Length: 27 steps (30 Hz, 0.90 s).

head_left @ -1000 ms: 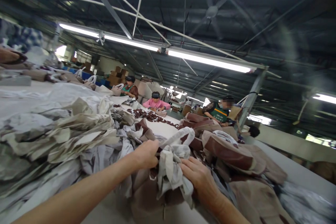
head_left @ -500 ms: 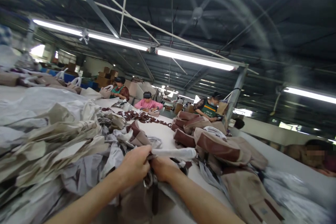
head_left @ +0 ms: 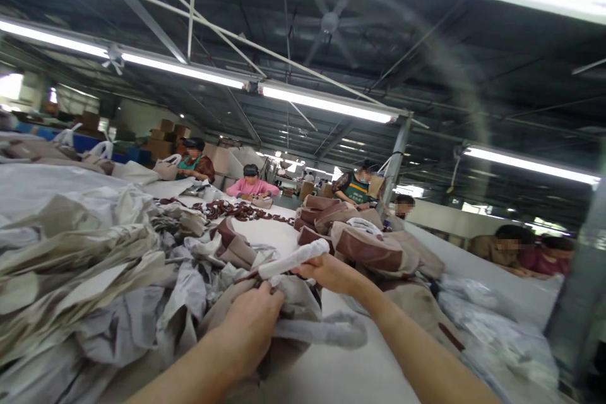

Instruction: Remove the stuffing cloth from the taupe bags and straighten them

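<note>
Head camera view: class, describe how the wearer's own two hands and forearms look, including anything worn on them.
Both forearms are bare, with no sleeve in view. The left hand and the right hand wear no gloves, and no ring, watch or bracelet shows. Each hand is slim, with a long, slender forearm reaching in from the bottom edge.

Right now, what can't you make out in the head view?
- Left hand: fingertips buried in the bag; grip hidden.
- Right hand: palm side turned away; how it holds the white wrapped handle is unclear.
- Bag: lower part covered by the left forearm and cut off by the bottom edge.
- Paper pile: blurred, sheets indistinct.
- Brown straps far down the table: too small to tell apart.
</note>
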### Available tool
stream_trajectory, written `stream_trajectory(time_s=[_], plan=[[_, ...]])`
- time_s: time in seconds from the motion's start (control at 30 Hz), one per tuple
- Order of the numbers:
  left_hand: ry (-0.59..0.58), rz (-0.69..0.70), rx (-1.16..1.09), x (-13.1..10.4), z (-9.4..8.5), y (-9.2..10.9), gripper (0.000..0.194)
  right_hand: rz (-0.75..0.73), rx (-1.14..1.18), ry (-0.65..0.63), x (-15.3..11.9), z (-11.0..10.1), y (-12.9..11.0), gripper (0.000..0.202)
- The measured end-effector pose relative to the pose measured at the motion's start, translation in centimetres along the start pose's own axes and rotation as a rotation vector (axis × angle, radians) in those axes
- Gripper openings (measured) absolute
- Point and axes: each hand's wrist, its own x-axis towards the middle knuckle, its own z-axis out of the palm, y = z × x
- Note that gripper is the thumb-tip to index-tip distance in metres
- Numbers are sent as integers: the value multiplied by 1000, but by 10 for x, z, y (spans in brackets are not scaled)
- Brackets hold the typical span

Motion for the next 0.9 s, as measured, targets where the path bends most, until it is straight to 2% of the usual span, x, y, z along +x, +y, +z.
stream_trajectory(time_s=[0.07, 0.13, 0.2, 0.27, 0.37, 0.43, 0.53, 0.63, 0.7, 0.77, 0.83, 0.9], plan=[[-46, -6, 36, 2, -13, -4, 49, 53, 16, -12, -28, -9, 16, 18], [-62, -6, 53, 6, -25, -4, 46, 122, 37, 4, -56, -6, 35, 27], [-58, -11, 69, 12, -33, -1, 38, 137, 55, 51, -77, 7, 54, 41], [-43, -39, 90, 17, -38, 6, 32, 92, 77, 86, -91, 24, 65, 58], [-13, -84, 126, 21, -43, 21, 35, -11, 63, 73, -93, 48, 67, 77], [9, -80, 163, 22, -41, 28, 40, -85, -30, 153, -85, 60, 64, 65], [43, 35, 233, 26, -29, 31, 30, -185, -175, 367, -70, 77, 64, 25], [100, 227, 302, 31, -11, 20, 28, -259, -272, 531, -65, 96, 66, 22], [134, 317, 295, 32, -4, 10, 27, -359, -348, 642, -69, 106, 58, 24], [129, 439, 269, 27, -4, 2, 16, -518, -448, 784, -75, 110, 40, 29], [65, 591, 274, 18, -5, 0, 12, -661, -547, 951, -79, 111, 14, 38], [-1, 650, 281, 8, -1, 2, 7, -726, -561, 1080, -78, 111, -14, 43]])
